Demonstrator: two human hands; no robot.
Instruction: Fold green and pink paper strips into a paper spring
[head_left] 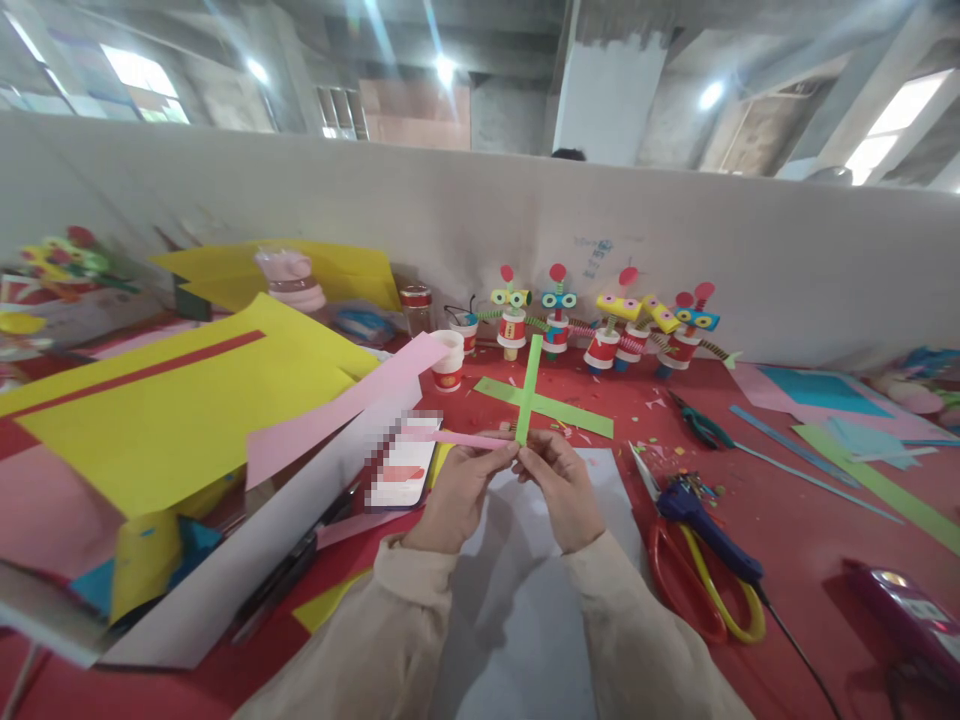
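My left hand [459,500] and my right hand [566,495] meet above a pale grey sheet [525,620], fingertips pinched together. Between them, the ends of a pink paper strip [472,439] and a light green paper strip [530,385] come together. Leftward from my left fingers runs the pink strip, while the green one points away from me. My fingertips hide how the ends are joined. Behind the upright green strip, another green strip [577,414] lies on the red table [787,540]. A phone [405,470] lies beside my left hand.
On the right lie scissors [686,585], a glue gun [709,525], green-handled pliers [701,420] and a purple device [911,610]. Several paper-cup figures [512,328] stand along the wall, near stacked cups [448,365]. Yellow sheets [195,420] and a long pink piece [337,415] cover the left.
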